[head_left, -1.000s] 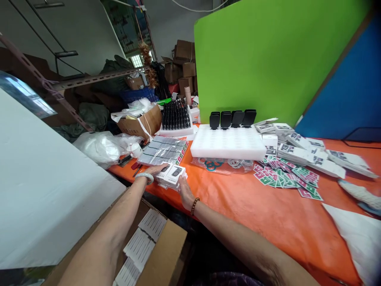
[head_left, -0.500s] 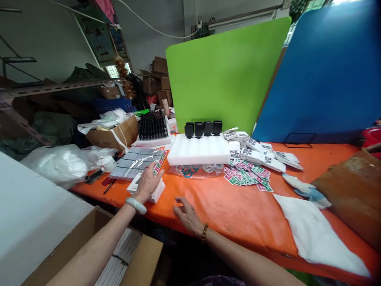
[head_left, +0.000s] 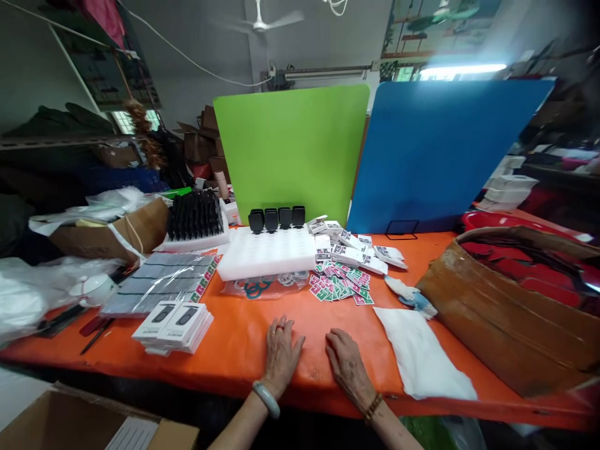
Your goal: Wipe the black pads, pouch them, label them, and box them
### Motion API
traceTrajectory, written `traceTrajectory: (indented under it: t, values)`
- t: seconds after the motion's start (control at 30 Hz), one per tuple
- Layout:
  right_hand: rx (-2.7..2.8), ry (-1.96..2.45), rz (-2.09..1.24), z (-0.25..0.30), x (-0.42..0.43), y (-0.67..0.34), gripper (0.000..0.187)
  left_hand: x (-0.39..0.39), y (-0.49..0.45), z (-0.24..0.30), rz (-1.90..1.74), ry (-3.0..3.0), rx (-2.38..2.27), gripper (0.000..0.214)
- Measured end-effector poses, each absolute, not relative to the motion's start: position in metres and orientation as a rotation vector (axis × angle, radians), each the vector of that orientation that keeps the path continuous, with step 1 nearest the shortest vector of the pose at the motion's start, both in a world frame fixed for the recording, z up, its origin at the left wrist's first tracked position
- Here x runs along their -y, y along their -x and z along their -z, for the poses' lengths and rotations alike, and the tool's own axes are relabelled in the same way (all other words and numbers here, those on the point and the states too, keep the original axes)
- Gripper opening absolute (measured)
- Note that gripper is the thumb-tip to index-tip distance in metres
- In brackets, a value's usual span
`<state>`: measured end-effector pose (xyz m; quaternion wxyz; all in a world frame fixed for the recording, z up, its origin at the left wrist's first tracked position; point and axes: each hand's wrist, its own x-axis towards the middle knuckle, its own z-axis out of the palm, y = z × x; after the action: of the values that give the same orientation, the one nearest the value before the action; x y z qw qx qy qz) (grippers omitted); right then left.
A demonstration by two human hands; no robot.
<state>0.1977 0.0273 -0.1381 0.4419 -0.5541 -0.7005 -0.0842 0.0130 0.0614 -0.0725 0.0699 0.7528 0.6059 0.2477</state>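
My left hand, with a pale bangle at the wrist, lies palm down on the orange table cover, fingers stretched and apart. To its right, my right hand rests on the cover with its fingers loosely bent and nothing seen in them. Left of my hands are stacked small white boxes with a dark oval printed on top. Ahead sits a white foam block holding several black flat-headed pieces upright along its back. Pink and green cards are spread right of the block, below a heap of white packs.
At left lie a plastic-wrapped grey bundle and a foam tray of black parts. A white pouch and a brown carton are at right. Green and blue panels stand behind. An open carton sits below the front edge.
My left hand has let go of the stacked white boxes and moved right onto the cover. My right hand has also moved right. The view has turned to the right.
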Motion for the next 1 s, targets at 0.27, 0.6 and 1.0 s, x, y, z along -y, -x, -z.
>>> traceTrajectory:
  t: [0.27,0.6,1.0]
  values:
    - [1.745,1.508,0.274,0.150,-0.028,-0.190,0.029,-0.056,-0.013,0.117,-0.763,-2.739,-1.934,0.037]
    - [1.719,1.540,0.208,0.148,-0.026,-0.189,0.030,-0.058,-0.014,0.116,-0.765,-2.791,-1.966,0.037]
    - [1.736,1.459,0.364,0.151,-0.026,-0.193,0.031,-0.056,-0.013,0.121,-0.850,-2.756,-1.966,0.036]
